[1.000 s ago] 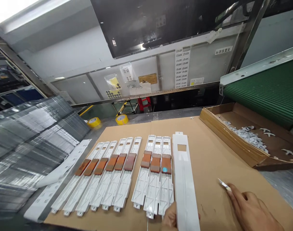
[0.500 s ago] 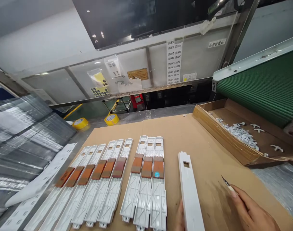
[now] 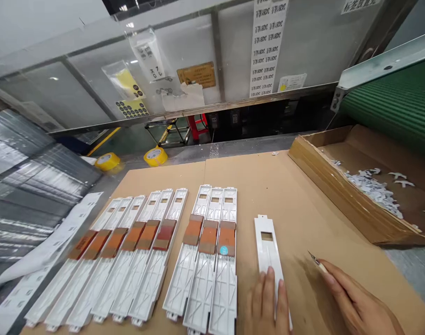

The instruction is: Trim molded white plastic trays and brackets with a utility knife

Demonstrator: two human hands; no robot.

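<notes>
My left hand (image 3: 266, 302) lies with its fingers stretched out over a long white plastic strip (image 3: 263, 246) that has a rectangular window near its far end. The strip rests smooth side up on the cardboard. In my right hand (image 3: 355, 293), to the right of the strip, a slim craft knife (image 3: 319, 262) with a pale handle is pinched, its pointed blade aimed away and left, apart from the strip. Further left lie several similar white strips (image 3: 208, 288), ribbed side up, with reddish-brown blocks (image 3: 208, 236) across them.
At the right, a cardboard tray (image 3: 331, 186) holds small white plastic pieces (image 3: 376, 193) beneath a green conveyor belt (image 3: 397, 107). Two yellow tape rolls (image 3: 155, 157) sit at the table's back edge. Printed label sheets (image 3: 55, 251) lie at the left. Cardboard (image 3: 247, 172) covers the table.
My left hand has moved from the strip's left side onto its top, and the strip now lies flatter. My right hand with the knife has shifted slightly left. The view has tilted down.
</notes>
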